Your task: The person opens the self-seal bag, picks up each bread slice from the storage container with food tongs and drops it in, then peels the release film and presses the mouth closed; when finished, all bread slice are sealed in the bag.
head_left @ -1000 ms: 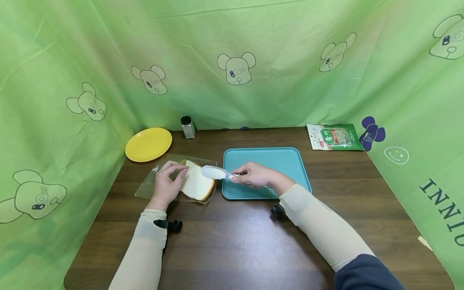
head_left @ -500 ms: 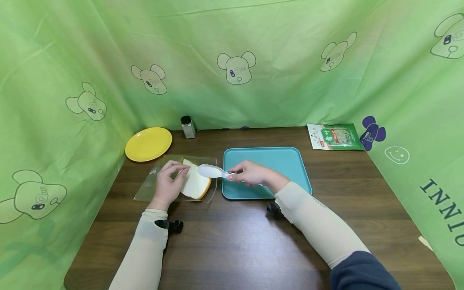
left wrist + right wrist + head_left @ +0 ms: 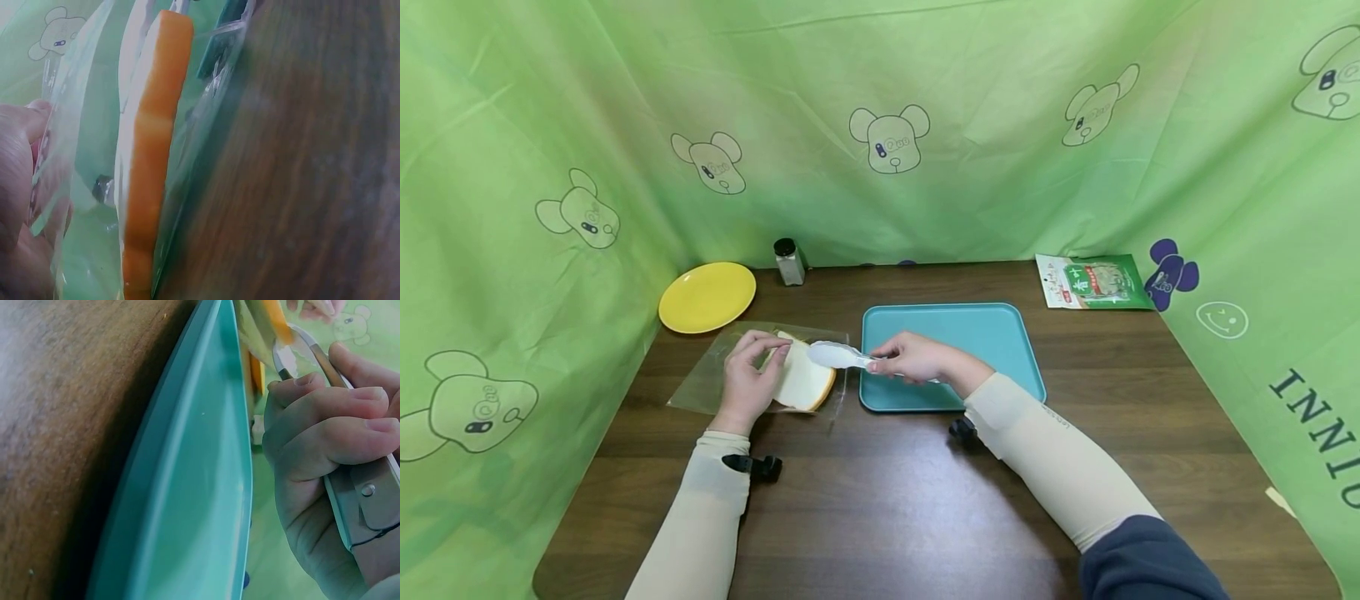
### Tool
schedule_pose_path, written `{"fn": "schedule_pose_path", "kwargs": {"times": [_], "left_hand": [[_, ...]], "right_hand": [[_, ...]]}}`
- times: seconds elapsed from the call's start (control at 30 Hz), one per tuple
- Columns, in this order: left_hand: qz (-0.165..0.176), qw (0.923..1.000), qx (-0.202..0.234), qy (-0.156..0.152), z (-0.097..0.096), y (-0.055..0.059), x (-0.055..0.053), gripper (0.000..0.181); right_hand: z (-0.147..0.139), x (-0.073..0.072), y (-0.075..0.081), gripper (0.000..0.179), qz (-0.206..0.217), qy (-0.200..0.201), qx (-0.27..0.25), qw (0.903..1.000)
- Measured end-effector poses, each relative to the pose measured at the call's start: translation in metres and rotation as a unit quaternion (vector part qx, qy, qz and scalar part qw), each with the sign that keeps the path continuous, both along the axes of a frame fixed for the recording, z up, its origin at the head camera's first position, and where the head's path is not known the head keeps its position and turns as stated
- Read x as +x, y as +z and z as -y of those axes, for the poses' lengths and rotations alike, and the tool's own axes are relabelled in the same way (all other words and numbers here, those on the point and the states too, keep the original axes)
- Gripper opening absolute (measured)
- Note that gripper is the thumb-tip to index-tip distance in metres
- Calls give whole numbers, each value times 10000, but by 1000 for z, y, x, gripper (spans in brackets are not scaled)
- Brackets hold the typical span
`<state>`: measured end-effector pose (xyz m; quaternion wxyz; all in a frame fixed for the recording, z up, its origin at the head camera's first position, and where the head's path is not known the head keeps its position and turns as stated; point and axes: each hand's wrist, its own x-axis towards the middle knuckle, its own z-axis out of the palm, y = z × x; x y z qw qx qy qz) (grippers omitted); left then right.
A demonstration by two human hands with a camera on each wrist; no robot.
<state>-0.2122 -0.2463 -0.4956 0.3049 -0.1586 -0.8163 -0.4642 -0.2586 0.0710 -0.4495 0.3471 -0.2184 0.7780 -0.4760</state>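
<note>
Lying inside a clear plastic bag at the left of the worktop is a bread slice, pale on its upper face. The left wrist view shows what the head view mostly hides: the slice edge-on, its thick orange crust running the length, with film on both sides of it. The person's left hand has its grip together, thumb and fingers pinching the bag's film. At the slice's right edge is the white head of the tongs; the right wrist view shows orange crust between their two arms, along with a metal handle and rivet. The right hand has its grip clamped on that handle, fingers curled round it, above the left part of a teal tray.

Farther out, a yellow plate lies far left, a black-capped shaker stands just right of it, and a green-and-white packet lies far right. A green curtain printed with bear heads hangs behind.
</note>
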Motion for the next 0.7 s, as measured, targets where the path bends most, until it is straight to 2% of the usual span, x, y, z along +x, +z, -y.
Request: {"fn": "schedule_pose_path", "kwargs": {"times": [0.17,0.43,0.7], "left_hand": [[-42,9999,116,-30,-9,2,2,10],[-165,9994,306,-72,-27,27,16,8],[-155,9996,225,85,-29,27,18,8]], "right_hand": [[-2,-2,-3,41,14,12,-21,10000],[-1,-2,-2,44,-9,-11,76,10000],[0,-3,-1,45,-24,1,16,10000]]}}
